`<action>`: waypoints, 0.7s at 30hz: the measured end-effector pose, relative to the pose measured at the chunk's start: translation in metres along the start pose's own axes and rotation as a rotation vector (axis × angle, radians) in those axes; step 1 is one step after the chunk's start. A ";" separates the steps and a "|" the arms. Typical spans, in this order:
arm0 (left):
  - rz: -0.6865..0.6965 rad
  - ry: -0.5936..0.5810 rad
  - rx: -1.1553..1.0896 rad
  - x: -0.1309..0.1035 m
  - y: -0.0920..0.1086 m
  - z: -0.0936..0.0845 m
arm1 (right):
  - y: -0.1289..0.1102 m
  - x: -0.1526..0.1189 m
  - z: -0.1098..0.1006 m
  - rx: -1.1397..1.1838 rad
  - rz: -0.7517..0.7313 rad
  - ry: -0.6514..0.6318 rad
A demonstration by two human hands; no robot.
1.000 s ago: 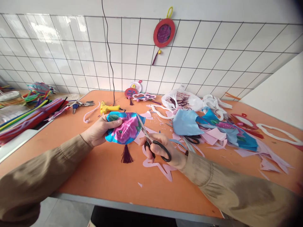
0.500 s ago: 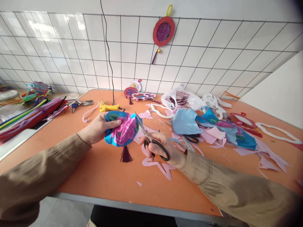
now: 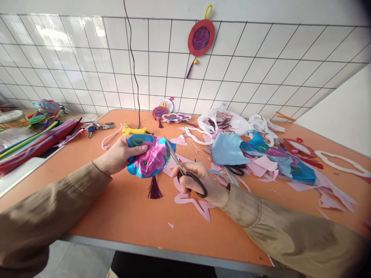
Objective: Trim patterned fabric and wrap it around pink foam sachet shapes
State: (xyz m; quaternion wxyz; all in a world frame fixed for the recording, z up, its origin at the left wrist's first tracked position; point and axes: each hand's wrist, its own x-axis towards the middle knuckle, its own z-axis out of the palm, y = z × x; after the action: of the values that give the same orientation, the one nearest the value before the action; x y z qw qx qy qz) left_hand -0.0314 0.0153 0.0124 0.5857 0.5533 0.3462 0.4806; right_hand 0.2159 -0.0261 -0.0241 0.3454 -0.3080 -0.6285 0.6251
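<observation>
1. Head view: the left hand (image 3: 117, 155) pinches the flowered cloth (image 3: 153, 154), toward eight o'clock from centre; the right hand (image 3: 213, 189) grips scissors (image 3: 175, 159), blades at the cloth's right edge.
2. Short snips would suit the edge, the cloth turned into the blades — fingers and dark tassel (image 3: 155, 189) kept well clear.
3. Toward two o'clock, a plastic bag (image 3: 239, 123) holds dark-red threads (image 3: 222, 124).
4. Far toward nine, a round tub (image 3: 11, 117) — contents unclear.
</observation>
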 end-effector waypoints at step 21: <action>-0.083 0.077 -0.047 0.001 0.005 -0.009 | -0.003 0.001 0.002 -0.029 0.010 0.012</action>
State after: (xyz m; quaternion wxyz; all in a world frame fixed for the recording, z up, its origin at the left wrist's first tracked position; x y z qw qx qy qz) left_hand -0.0404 0.0182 0.0163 0.6042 0.5056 0.3796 0.4850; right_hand 0.2133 -0.0265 -0.0213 0.3417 -0.3201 -0.6336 0.6160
